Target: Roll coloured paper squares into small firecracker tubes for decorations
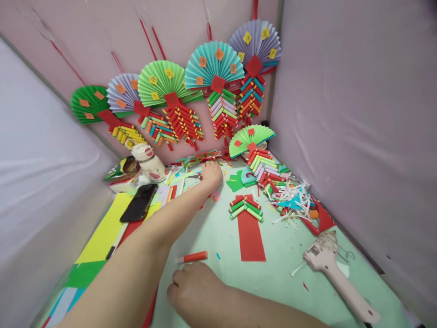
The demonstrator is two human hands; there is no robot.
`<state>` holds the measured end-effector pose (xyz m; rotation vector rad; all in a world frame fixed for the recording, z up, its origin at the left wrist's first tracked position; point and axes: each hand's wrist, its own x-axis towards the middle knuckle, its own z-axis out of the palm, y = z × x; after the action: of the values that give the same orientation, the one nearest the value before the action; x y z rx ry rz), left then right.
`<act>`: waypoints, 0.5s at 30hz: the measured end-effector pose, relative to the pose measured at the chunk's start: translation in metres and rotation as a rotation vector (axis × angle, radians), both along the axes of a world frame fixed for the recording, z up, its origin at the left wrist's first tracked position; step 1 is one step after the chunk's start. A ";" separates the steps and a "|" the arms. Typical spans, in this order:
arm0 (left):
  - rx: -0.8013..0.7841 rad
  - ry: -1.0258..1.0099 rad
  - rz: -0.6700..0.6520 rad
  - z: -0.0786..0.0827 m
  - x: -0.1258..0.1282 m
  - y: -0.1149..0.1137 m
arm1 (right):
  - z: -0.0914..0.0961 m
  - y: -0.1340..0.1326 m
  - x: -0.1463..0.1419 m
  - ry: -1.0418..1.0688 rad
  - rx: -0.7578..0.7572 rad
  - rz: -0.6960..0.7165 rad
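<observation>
My left hand (212, 175) reaches to the far side of the table, among paper scraps and coloured cords (198, 158). Its fingers curl down, and anything in them is hidden. Close to the front, my right hand (196, 291) rests with its fingers curled in, their inside out of sight. Just beyond its knuckles lies a red stick with a clear end (194, 257). To the right, a red paper strip (251, 239) lies flat. Red and green paper rolls (246, 207) sit at its top in slanted pairs.
A hot glue gun (336, 273) lies at right, below a heap of shredded paper (295, 200). A black phone (139, 202), yellow paper (102, 232) and a white bottle (148, 161) are at left. Several paper fan ornaments (215, 64) hang along the back wall.
</observation>
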<state>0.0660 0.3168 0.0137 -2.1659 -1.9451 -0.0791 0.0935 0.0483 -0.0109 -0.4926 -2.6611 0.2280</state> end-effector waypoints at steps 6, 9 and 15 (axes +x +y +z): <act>-0.091 -0.080 -0.010 0.018 -0.016 -0.001 | 0.003 -0.001 0.002 0.009 -0.014 -0.023; -0.161 -0.104 -0.022 0.036 -0.052 -0.014 | 0.004 -0.001 0.003 0.018 -0.013 -0.031; -0.473 -0.107 -0.008 0.050 -0.131 -0.059 | 0.000 -0.002 0.002 -0.021 -0.020 -0.029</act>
<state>-0.0654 0.2579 0.0633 -2.4984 -2.1900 0.3007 0.0951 0.0460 -0.0113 -0.5424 -2.6727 0.2417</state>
